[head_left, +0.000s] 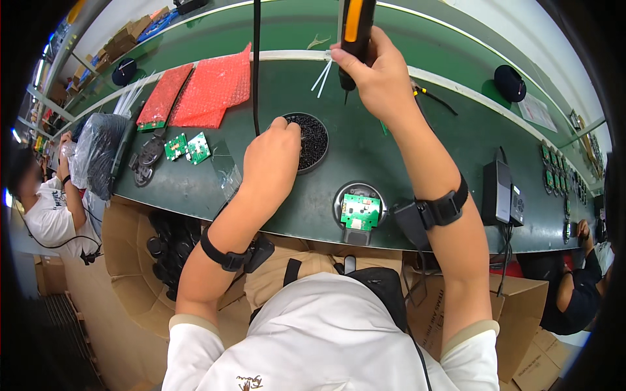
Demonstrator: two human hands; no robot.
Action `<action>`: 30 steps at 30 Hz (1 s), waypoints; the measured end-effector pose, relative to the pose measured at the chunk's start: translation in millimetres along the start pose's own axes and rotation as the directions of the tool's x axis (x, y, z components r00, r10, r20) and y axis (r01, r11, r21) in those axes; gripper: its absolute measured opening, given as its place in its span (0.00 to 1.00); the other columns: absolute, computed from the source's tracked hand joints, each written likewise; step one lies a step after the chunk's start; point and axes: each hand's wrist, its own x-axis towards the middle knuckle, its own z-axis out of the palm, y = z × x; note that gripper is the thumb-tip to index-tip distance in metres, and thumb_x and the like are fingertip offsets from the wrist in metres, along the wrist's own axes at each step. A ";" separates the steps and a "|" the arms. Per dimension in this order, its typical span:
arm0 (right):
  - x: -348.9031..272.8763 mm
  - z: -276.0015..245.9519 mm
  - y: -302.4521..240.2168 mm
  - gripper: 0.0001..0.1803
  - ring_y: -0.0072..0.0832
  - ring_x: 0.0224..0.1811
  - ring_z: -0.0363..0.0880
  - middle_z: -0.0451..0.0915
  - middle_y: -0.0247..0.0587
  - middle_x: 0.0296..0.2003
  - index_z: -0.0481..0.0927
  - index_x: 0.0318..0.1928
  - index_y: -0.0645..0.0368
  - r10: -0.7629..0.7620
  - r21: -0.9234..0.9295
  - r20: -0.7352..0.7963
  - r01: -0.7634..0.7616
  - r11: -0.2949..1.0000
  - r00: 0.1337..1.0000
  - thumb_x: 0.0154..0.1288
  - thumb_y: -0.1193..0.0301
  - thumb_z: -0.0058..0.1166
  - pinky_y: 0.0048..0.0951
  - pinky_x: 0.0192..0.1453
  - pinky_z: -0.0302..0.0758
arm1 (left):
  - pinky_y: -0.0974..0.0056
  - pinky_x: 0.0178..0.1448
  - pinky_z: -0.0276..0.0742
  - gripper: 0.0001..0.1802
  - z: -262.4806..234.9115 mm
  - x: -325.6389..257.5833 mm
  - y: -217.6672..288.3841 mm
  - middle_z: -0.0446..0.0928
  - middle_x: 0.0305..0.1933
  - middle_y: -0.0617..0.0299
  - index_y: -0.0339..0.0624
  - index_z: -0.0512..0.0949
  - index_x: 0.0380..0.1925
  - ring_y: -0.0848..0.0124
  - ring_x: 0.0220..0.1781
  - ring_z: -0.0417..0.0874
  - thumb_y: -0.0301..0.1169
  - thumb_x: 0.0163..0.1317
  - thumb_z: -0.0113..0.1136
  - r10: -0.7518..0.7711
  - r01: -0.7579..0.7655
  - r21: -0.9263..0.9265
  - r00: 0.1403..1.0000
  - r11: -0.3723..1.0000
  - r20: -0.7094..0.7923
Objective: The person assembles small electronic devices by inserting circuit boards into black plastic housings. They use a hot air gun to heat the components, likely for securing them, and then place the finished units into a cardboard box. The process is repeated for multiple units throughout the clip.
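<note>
Bench: I look down on a long green work surface (pixel 391 140) running left to right, with a paler green strip beyond it and other people seated at the far left and near right ends.
Cardboard box: an open brown box (pixel 124 260) stands at my near left below the bench edge, with dark round parts inside.
Bubble wrap: two red sheets (pixel 208 88) lie far left on the bench.
Plastic bag: a clear bag of dark parts (pixel 98 153) sits at the left end.
Power unit: a black box (pixel 502 192) with cables stands on the right of the bench.
Right hand: my right hand (pixel 375 75) is closed around the black and orange electric screwdriver (pixel 355 32), held upright at the far middle, bit pointing down above the bench.
Left hand: my left hand (pixel 274 156) has its fingers bunched and dipping into the screw dish; I cannot tell whether it has a screw pinched.
Screw dish: a round black dish of small black screws (pixel 313 140) sits just right of that hand.
Fixture: a round black holder with a green circuit board (pixel 360 212) sits near the bench edge, between my forearms.
Loose boards: two small green boards (pixel 188 148) lie left of my left hand.
</note>
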 end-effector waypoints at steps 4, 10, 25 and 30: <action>-13.3 -11.5 -23.1 0.18 0.25 0.46 0.85 0.86 0.39 0.42 0.80 0.50 0.63 0.129 -0.105 0.127 -0.115 0.988 0.984 0.64 0.70 0.70 0.29 0.54 0.79 | 0.49 0.44 0.79 0.07 -0.1 -2.6 -6.8 0.80 0.38 0.51 0.39 0.83 0.39 0.49 0.38 0.84 0.25 0.60 0.67 0.022 -0.032 -0.083 0.993 0.996 -0.114; -45.3 -21.4 -66.6 0.17 0.21 0.26 0.78 0.80 0.33 0.28 0.79 0.46 0.64 0.172 0.298 0.342 -0.280 0.912 0.924 0.64 0.68 0.71 0.25 0.32 0.74 | 0.55 0.39 0.80 0.06 -4.2 -5.1 -6.2 0.80 0.35 0.52 0.38 0.83 0.37 0.55 0.33 0.84 0.23 0.59 0.66 0.014 -0.078 -0.238 0.966 0.968 -0.259; -84.6 -29.6 -85.1 0.19 0.21 0.25 0.74 0.76 0.35 0.26 0.74 0.50 0.63 0.052 0.342 0.219 -0.127 0.931 0.974 0.69 0.67 0.68 0.26 0.31 0.70 | 0.72 0.40 0.79 0.08 0.4 -60.1 35.5 0.84 0.36 0.61 0.36 0.87 0.39 0.77 0.35 0.84 0.18 0.60 0.70 0.033 0.085 -0.865 0.993 0.495 0.117; -88.3 -27.3 -88.6 0.17 0.19 0.18 0.67 0.72 0.31 0.21 0.74 0.52 0.65 0.071 0.359 0.227 -0.151 0.921 0.971 0.73 0.66 0.63 0.24 0.26 0.65 | 0.71 0.39 0.78 0.09 3.7 -64.0 49.8 0.85 0.36 0.62 0.36 0.87 0.40 0.78 0.35 0.83 0.18 0.58 0.72 -0.009 0.145 -0.896 0.988 0.420 0.155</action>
